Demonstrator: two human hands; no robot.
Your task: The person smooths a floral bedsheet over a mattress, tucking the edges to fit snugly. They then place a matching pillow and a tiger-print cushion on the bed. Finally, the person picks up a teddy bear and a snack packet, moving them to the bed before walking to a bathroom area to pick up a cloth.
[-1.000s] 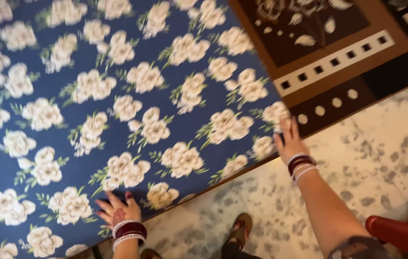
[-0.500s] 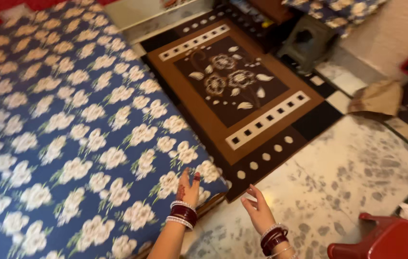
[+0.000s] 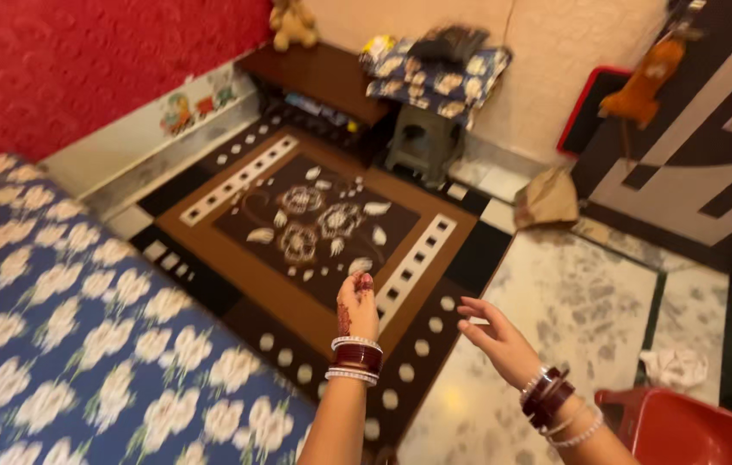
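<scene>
My left hand [image 3: 356, 307] is raised in the air above the brown floral rug [image 3: 237, 271], fingers loosely apart and holding nothing, with dark red and white bangles on the wrist. To its right, my right hand [image 3: 498, 342] hangs open over the speckled floor, palm turned inward, also empty and wearing bangles. The blue bedsheet with white flowers [image 3: 56, 336] covers the bed at the lower left, apart from both hands.
A red plastic chair [image 3: 684, 426] stands at the lower right. A dark stool [image 3: 422, 142] carrying folded floral bedding [image 3: 435, 73] sits at the far wall beside a low wooden shelf [image 3: 318, 82]. A crumpled brown bag [image 3: 546, 200] and a white cloth [image 3: 676, 366] lie on the floor.
Both hands have lifted off the bedsheet's edge and now hang in the air. My view has swung up and away from the bed toward the rug and far wall.
</scene>
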